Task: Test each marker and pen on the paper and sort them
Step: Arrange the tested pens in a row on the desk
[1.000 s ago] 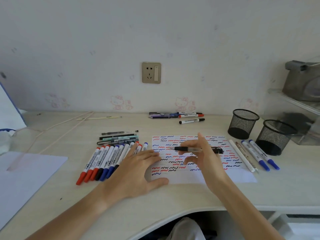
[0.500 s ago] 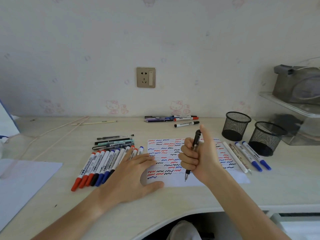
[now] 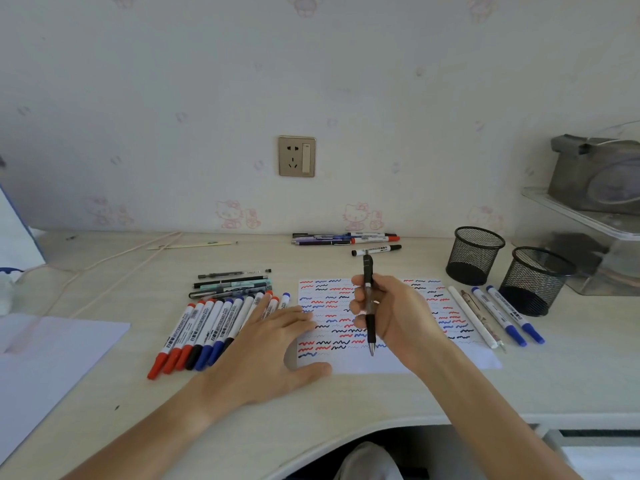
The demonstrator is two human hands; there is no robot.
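A white paper [image 3: 398, 365] covered in red, blue and black squiggles lies in the middle of the desk. My right hand [image 3: 398, 315] grips a black click pen [image 3: 369, 306] upright, tip down just above the paper's lower part. My left hand [image 3: 266, 348] lies flat with fingers spread on the paper's left edge and on the ends of a row of whiteboard markers [image 3: 207, 327]. Several thin pens [image 3: 232, 284] lie behind that row. More pens [image 3: 346, 239] lie by the wall, one black marker [image 3: 376, 250] in front of them.
Two black mesh pen cups [image 3: 474, 254] [image 3: 535, 280] stand at the right. A white pen, a patterned pen and two blue markers [image 3: 498, 315] lie beside the paper's right edge. Another white sheet [image 3: 45, 355] lies at the left, a clear shelf [image 3: 588, 216] at far right.
My right hand turned the pen from lying sideways to upright with its tip down, then shifted from a fist with the thumb on the button to a lower grip. The left hand stayed put.
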